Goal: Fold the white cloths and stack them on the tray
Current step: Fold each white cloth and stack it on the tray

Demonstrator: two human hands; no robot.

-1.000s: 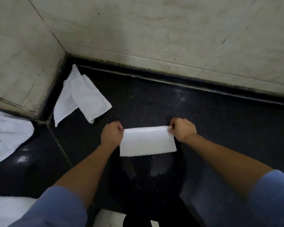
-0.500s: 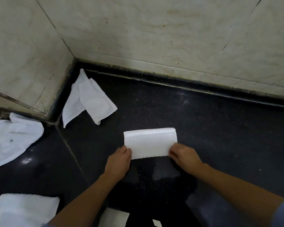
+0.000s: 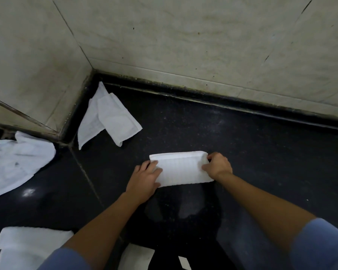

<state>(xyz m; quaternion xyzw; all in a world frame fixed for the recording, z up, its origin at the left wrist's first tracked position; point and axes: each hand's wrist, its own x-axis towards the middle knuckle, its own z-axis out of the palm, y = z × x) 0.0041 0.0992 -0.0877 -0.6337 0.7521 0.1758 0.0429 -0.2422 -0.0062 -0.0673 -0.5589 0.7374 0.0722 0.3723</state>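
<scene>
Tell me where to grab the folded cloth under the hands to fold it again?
Probably its short right end, coming from the right: the cloth lies flat as a long strip, the right hand pinches that end, and the left hand presses the other down.

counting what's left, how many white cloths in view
4: folded cloth between left hand and right hand, corner cloth (maybe two overlapping), crumpled cloth far left, bottom-left cloth. Bottom-edge scraps unclear.

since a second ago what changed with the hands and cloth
Both hands let go of the far corners of the folded cloth and moved to its ends: the left hand rests flat on the left end, the right hand pinches the right. The loose cloths by the wall stayed.
</scene>
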